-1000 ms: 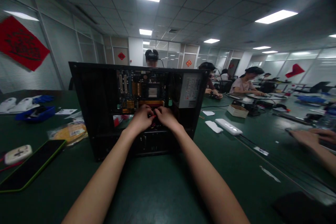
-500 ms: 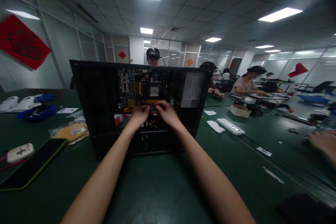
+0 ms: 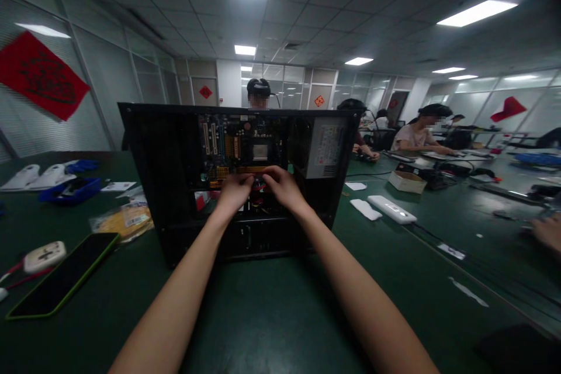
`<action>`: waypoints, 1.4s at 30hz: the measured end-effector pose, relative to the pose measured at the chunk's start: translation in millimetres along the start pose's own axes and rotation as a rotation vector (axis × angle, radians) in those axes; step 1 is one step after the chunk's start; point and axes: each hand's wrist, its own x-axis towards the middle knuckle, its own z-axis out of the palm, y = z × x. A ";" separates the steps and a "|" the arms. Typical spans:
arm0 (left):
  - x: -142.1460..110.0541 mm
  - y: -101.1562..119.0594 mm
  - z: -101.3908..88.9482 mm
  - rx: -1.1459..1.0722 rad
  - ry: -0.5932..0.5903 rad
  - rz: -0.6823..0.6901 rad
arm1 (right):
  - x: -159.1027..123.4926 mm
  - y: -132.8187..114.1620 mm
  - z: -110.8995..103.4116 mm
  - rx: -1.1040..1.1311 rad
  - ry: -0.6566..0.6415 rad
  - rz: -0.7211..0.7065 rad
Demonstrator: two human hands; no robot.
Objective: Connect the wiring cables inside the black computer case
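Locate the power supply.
In the head view, the power supply sits in the upper right of the computer case, right of the motherboard and higher than the right hand.

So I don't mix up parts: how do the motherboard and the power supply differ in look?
The motherboard is dark and lined with coloured slots; the power supply shows a grey face with a label. The motherboard spans wider in view than the power supply. Both sit inside the open black case.

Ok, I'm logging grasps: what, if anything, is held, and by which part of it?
Can't tell: left grip and right grip nearly meet by the board, and anything between them is too small and dark.
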 end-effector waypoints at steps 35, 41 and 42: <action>5.3 -10.5 10.2 0.374 -0.148 -0.177 | -5.7 -14.2 2.7 -0.924 -0.355 0.288; 9.7 -13.7 11.3 0.405 -0.138 -0.213 | -4.9 -15.1 3.7 -0.948 -0.359 0.315; 10.3 -14.7 11.5 0.385 -0.131 -0.231 | -5.1 -15.7 3.5 -0.944 -0.356 0.322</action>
